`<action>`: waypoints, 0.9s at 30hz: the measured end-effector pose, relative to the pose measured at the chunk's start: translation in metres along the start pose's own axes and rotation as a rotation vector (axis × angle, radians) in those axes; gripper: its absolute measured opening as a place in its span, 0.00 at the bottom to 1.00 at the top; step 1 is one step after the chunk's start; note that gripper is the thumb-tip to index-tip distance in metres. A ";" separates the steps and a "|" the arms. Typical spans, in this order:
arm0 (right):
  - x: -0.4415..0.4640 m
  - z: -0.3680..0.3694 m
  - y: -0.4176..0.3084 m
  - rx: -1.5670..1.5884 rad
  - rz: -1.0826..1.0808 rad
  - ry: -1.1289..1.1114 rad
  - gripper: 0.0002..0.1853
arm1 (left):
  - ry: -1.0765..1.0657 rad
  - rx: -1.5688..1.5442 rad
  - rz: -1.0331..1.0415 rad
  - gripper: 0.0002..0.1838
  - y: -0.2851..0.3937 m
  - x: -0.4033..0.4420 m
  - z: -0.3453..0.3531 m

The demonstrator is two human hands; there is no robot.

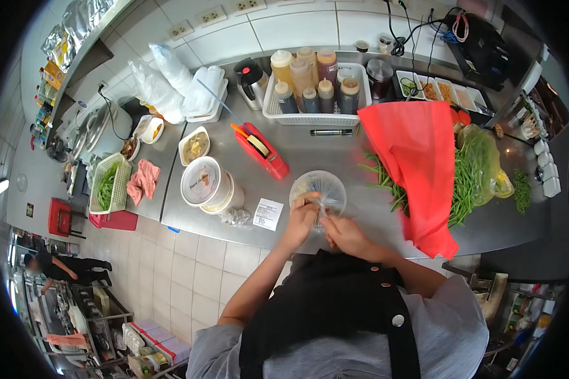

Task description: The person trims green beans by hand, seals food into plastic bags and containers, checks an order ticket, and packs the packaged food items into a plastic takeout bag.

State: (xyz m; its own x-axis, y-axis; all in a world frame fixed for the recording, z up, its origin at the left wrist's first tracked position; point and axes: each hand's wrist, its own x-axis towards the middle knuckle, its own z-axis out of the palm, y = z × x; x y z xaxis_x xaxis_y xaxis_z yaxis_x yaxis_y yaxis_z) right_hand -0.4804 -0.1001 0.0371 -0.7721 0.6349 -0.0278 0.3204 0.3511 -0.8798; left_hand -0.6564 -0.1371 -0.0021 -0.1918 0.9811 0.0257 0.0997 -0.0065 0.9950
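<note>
Near the front edge of the steel counter, my left hand [305, 215] and my right hand [346, 235] are close together. Fingers of both hands are pinched on a thin piece of clear plastic [323, 203], which looks gathered or twisted between them. Directly behind and beneath it stands a round clear plastic container [325, 181]; its contents are hard to make out. A printed paper slip [268, 214] lies left of my left hand. Further back is a red tape dispenser [263, 153] with a roll of tape. A red cloth [417, 164] lies over green beans [464, 189] to the right.
Left are a lidded white tub [206, 182], a small food tub [195, 146] and a pink cloth [144, 181]. Behind are a basket of sauce bottles [319, 117], a black marker [330, 132] and a thermos jug [251, 83]. A person [69, 268] stands far left.
</note>
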 end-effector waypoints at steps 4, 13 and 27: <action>0.000 0.019 -0.005 -0.351 -0.369 0.112 0.11 | -0.087 0.142 -0.065 0.11 0.033 0.003 -0.007; 0.007 -0.014 0.002 -0.076 -0.124 0.317 0.07 | -0.026 0.561 -0.014 0.09 0.042 0.010 0.008; 0.047 -0.006 0.013 0.185 0.019 0.457 0.05 | 0.006 1.097 0.186 0.12 0.058 0.000 0.016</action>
State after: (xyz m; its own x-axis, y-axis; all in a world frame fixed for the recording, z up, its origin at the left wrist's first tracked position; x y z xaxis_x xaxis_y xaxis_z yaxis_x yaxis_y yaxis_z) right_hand -0.5088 -0.0617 0.0276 -0.4338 0.8915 0.1301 0.1969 0.2347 -0.9519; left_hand -0.6349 -0.1341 0.0539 -0.0892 0.9816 0.1690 0.9359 0.0245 0.3513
